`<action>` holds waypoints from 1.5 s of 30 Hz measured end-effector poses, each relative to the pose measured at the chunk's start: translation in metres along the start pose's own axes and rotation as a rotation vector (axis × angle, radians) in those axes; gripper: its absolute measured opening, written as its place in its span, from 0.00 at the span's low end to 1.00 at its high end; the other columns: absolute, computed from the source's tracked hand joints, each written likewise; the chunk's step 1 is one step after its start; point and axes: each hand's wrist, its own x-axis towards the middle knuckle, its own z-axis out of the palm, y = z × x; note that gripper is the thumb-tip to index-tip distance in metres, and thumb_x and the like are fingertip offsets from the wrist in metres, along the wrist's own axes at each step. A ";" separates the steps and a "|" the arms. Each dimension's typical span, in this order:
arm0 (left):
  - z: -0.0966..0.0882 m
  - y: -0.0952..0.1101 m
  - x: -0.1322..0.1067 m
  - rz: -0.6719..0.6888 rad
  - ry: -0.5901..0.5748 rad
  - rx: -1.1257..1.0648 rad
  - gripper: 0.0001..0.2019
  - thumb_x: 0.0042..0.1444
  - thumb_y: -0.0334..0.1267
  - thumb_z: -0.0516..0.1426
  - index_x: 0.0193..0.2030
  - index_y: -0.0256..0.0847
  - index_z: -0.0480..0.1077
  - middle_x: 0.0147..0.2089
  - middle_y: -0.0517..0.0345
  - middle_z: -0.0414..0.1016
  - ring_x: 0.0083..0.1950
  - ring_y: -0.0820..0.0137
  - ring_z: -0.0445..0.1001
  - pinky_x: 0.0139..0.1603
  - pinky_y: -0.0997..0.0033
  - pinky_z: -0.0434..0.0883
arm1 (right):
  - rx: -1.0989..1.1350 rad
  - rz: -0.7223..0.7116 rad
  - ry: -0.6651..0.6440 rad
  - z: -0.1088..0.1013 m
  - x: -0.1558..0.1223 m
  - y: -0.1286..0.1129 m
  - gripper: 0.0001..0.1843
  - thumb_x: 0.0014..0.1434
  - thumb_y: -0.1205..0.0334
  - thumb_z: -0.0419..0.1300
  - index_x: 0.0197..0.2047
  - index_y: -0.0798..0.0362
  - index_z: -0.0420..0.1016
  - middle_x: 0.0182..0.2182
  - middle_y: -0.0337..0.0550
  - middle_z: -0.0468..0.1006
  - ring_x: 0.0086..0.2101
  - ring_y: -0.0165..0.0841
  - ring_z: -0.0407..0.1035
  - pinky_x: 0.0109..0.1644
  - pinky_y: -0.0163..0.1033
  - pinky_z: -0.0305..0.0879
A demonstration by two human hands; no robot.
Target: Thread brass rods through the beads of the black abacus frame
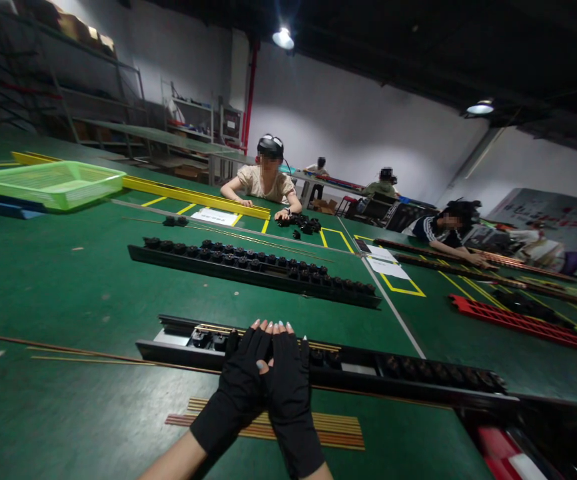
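Note:
Side by side, my left hand (246, 367) and my right hand (289, 380) lie flat on a long black channel rail (178, 355). Both wear black fingerless gloves, with fingers stretched forward and thumbs near each other. Black block-like parts (201, 339) sit inside the rail, left and right of my hands. Thin brass-coloured rods (326, 347) run along the rail's top and pass beneath my fingers. Under my wrists, a row of shorter brass and copper-coloured rods (338, 430) rests on the green table (93, 413). Whatever my palms cover is hidden.
Beyond stands another black rail (263, 272) filled with black parts. Long thin rods (93, 355) stick out leftward. A green basket (53, 183), a yellow channel (193, 197) and a red rail (513, 320) lie farther off. One person (266, 180) works opposite, another (436, 227) at right.

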 end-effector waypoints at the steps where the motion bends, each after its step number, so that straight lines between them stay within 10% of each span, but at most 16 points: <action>1: -0.001 0.000 0.000 0.003 0.002 0.009 0.31 0.61 0.32 0.46 0.72 0.40 0.48 0.65 0.47 0.67 0.67 0.58 0.62 0.65 0.52 0.61 | 0.001 0.002 0.001 0.000 0.000 -0.001 0.30 0.64 0.51 0.49 0.66 0.54 0.64 0.61 0.52 0.69 0.64 0.45 0.58 0.68 0.56 0.49; 32: -0.022 -0.014 0.005 -0.058 0.006 0.154 0.32 0.51 0.38 0.54 0.64 0.31 0.61 0.64 0.37 0.66 0.69 0.46 0.57 0.65 0.41 0.53 | 0.042 -0.034 0.090 -0.016 0.002 -0.007 0.31 0.67 0.47 0.47 0.65 0.58 0.64 0.62 0.50 0.68 0.65 0.38 0.55 0.71 0.50 0.37; 38: -0.029 -0.016 0.007 -0.047 -0.079 0.167 0.13 0.49 0.39 0.58 0.42 0.43 0.76 0.61 0.42 0.70 0.61 0.45 0.66 0.62 0.37 0.56 | 0.054 -0.031 0.109 -0.016 0.003 -0.006 0.30 0.67 0.48 0.48 0.65 0.57 0.63 0.62 0.48 0.69 0.65 0.37 0.55 0.71 0.48 0.36; 45: -0.026 -0.018 0.005 -0.047 -0.056 0.162 0.14 0.51 0.38 0.56 0.45 0.43 0.75 0.62 0.44 0.69 0.64 0.47 0.63 0.63 0.39 0.55 | 0.047 -0.034 0.138 -0.014 0.002 -0.006 0.30 0.67 0.48 0.48 0.65 0.57 0.64 0.62 0.47 0.69 0.65 0.36 0.55 0.71 0.47 0.36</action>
